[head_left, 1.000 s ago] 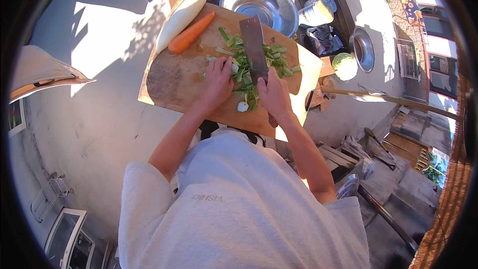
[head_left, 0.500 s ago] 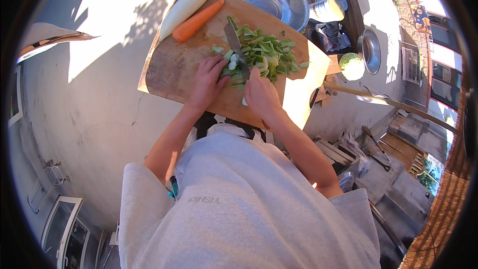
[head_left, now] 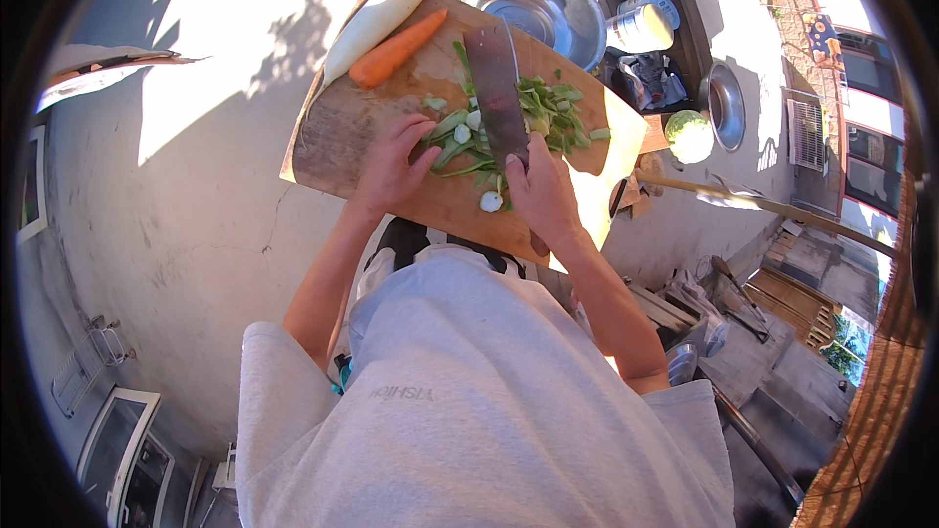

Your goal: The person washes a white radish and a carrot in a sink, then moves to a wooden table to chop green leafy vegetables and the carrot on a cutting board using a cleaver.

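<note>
My right hand (head_left: pixel 546 191) grips the handle of a cleaver (head_left: pixel 496 88). Its broad dark blade lies over the pile of chopped leafy greens (head_left: pixel 553 103), hiding part of it. My left hand (head_left: pixel 393 168) is open, with its fingertips at the left edge of uncut green stalks (head_left: pixel 455 142); I cannot tell whether they touch. A pale round cut stem end (head_left: pixel 491 201) lies near the board's front edge. All this is on a wooden cutting board (head_left: pixel 337 137). A carrot (head_left: pixel 399 47) and a long white radish (head_left: pixel 381 18) lie along its far left side.
A steel basin (head_left: pixel 597 15) stands just beyond the board. To its right are jars (head_left: pixel 641 29) and a dark plastic bag (head_left: pixel 653 78). Farther right, a round pale green vegetable (head_left: pixel 690 135) sits beside another steel bowl (head_left: pixel 727 108). A long wooden pole (head_left: pixel 773 203) extends right.
The cleaver has turned from nearly edge-on to show its broad face, and has shifted slightly right with my right hand. My left hand has drawn back a little from the stalks.
</note>
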The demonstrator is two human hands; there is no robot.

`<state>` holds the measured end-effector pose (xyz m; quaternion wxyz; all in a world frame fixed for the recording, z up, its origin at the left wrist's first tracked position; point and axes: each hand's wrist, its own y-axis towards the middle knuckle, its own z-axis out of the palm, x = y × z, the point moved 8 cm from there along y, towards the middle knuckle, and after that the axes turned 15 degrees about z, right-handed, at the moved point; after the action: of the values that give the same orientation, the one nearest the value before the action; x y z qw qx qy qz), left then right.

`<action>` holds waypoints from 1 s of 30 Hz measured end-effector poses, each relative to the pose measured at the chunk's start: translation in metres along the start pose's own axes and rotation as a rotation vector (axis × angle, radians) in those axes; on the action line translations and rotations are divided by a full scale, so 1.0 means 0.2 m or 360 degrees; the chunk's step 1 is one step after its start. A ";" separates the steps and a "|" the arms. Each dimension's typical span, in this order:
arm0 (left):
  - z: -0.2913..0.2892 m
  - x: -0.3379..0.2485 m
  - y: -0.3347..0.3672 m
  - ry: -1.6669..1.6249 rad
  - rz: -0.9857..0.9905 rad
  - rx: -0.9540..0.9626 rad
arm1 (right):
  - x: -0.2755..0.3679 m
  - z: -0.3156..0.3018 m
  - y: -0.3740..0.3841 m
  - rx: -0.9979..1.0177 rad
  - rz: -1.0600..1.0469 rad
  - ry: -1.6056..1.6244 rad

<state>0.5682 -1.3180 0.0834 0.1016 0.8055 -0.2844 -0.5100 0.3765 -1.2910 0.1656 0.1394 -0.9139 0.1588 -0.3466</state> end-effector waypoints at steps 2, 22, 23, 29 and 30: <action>-0.01 0.00 0.00 0.0065 0.0031 0.0028 | 0.00 0.06 -0.04 0.0135 -0.0033 -0.0249; -0.03 -0.15 -0.05 0.0009 0.0186 -0.0011 | -0.03 0.11 -0.03 0.0035 0.0125 0.0247; -0.03 -0.14 -0.08 0.0026 0.0182 0.0016 | -0.01 0.10 -0.07 0.0090 0.0068 0.0180; -0.01 -0.13 -0.12 0.0068 0.0231 0.0040 | -0.04 0.25 -0.16 0.0369 0.0010 -0.0393; -0.01 -0.12 -0.13 0.0069 0.0264 0.0042 | -0.05 0.27 -0.17 0.0393 0.0027 -0.0439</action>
<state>0.5711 -1.2837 0.0916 0.1391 0.7913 -0.3545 -0.4784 0.4123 -1.2488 0.1321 0.2739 -0.9273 0.1022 -0.2337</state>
